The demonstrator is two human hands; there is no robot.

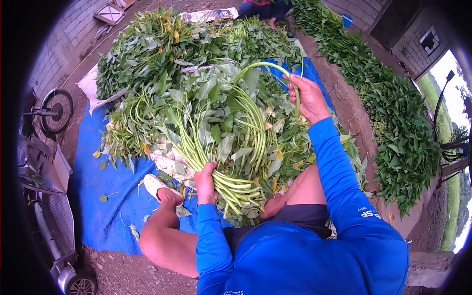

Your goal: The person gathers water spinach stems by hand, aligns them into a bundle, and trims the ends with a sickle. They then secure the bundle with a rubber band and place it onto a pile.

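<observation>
Head | left hand (205, 184) grips stem bundle (233, 188) | right hand (309, 97) grips curved stem (268, 64) | background person (268, 9) cut off

Grey concrete-block wall (56, 56) at ten o'clock; second block wall (363, 12) toward one. Dark doorway (396, 22) at two. Bare dirt floor (128, 275), pebbly at seven. Motorcycle wheel (58, 111) at nine. Daylight bright, white sky (445, 66) toward two, green strip of land (449, 216) near four.
</observation>
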